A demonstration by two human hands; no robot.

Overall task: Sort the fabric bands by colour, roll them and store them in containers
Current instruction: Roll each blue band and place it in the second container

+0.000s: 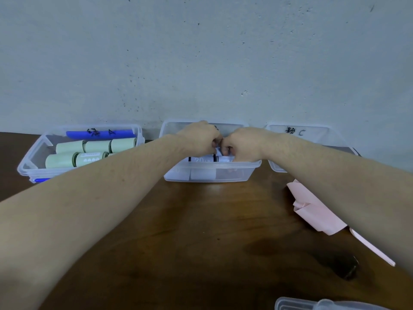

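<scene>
Three clear plastic containers stand against the wall. The left container [26, 162] holds several rolled green bands [67, 159]. The middle container [210, 171] holds rolled pale lilac bands [202, 174]. Both my hands reach into it: my left hand [199, 138] and my right hand [243, 142] meet over a lilac roll [201, 159] marked "20 LB", fingers curled on it. The right container [297, 133], labelled in black marker, is mostly hidden by my right arm. Loose pink bands [312, 209] lie on the table at the right.
Brown wooden table [190, 231]. A blue handle [98, 134] lies across the back of the left container. A clear lid [312, 304] sits at the bottom right edge. A dark object [346, 267] lies on the table near my right forearm.
</scene>
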